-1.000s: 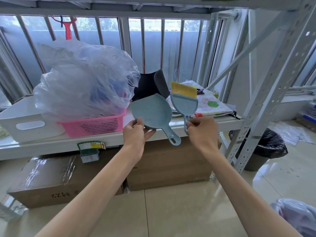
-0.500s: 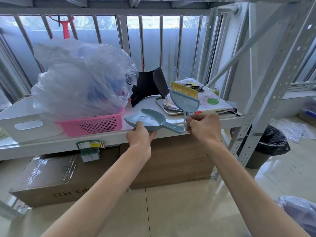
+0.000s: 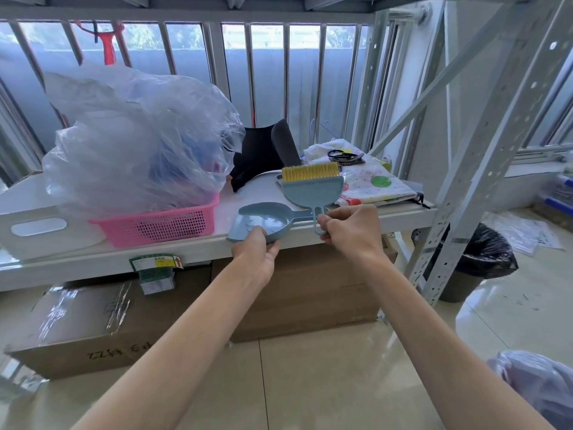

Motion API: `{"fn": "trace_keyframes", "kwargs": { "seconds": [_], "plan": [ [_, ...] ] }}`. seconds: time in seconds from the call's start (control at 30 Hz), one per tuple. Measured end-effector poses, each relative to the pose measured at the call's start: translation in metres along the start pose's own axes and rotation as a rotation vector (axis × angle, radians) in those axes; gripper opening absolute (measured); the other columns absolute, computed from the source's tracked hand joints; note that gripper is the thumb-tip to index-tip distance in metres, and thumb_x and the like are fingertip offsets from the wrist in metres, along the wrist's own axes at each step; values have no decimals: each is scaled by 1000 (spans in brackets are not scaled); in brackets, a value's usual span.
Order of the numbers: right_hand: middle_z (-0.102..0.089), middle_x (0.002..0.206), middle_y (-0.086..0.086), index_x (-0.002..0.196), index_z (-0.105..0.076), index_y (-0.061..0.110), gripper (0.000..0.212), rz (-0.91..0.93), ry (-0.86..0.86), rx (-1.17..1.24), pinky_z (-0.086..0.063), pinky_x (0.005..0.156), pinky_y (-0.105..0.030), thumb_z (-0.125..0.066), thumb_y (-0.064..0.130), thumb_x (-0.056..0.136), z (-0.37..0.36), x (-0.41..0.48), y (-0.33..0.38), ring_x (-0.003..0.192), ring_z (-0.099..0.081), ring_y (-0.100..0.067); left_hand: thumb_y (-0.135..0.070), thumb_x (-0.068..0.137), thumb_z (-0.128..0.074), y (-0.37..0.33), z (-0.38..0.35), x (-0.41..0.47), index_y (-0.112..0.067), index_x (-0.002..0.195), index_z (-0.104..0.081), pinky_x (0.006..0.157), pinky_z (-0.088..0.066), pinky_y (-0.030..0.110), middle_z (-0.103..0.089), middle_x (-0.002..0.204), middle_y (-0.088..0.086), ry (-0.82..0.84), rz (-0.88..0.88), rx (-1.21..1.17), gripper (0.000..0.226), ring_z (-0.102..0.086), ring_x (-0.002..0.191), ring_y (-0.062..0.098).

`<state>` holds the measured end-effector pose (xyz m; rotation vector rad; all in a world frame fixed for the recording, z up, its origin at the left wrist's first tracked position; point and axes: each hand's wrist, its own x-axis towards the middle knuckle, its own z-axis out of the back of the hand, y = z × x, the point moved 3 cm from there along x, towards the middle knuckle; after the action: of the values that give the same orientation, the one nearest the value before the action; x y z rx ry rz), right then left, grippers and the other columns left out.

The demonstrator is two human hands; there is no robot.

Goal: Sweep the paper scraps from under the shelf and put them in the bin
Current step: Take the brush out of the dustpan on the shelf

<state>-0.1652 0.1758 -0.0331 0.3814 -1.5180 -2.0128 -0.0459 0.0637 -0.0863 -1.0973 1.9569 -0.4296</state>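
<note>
We stretch both arms out in front of us. Our left arm [image 3: 186, 336] comes up from the bottom left, and our right arm [image 3: 434, 330] comes up from the bottom right. They get close at the hands. We see the back of our left hand [image 3: 255, 254]. Its fingers curl round the near edge of the dustpan [image 3: 263, 217]. Our right hand [image 3: 352, 232] is just beside it, a bit higher. Its bent fingers pinch the thin handle of the brush [image 3: 313, 189].

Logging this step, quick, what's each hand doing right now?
Left hand: closed, holding the blue dustpan by its rim.
Right hand: closed, pinching the brush by its handle.
</note>
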Motion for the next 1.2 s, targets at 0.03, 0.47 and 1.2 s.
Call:
{"fn": "trace_keyframes", "kwargs": {
  "seconds": [0.03, 0.47, 1.2],
  "plan": [
    [-72, 69, -4, 74, -74, 14, 9, 2, 1, -2, -62, 66, -30, -74, 15, 84, 0, 0, 0, 57, -70, -12, 10, 93, -48, 1, 1, 1, -6, 142, -36, 102, -48, 47, -46, 141, 20, -5, 8, 24, 53, -53, 124, 35],
    [-72, 69, 0, 78, -74, 14, 9, 22, 1, -18, -59, 63, -22, -72, 17, 86, 0, 0, -1, 58, -70, -11, 13, 94, -49, -7, 6, 14, 3, 138, -41, 101, -48, 42, -52, 134, 25, 58, 74, 101, 46, -57, 121, 35],
    [-72, 70, -4, 78, -72, 13, 8, -3, 21, 26, -62, 69, -32, -71, 16, 86, -4, -3, -2, 59, -71, -14, -35, 87, -72, -43, 9, -2, -14, 114, -66, 88, -46, 35, -65, 114, 1, 66, -1152, 1621, 35, -56, 109, 21]
  ]
}}
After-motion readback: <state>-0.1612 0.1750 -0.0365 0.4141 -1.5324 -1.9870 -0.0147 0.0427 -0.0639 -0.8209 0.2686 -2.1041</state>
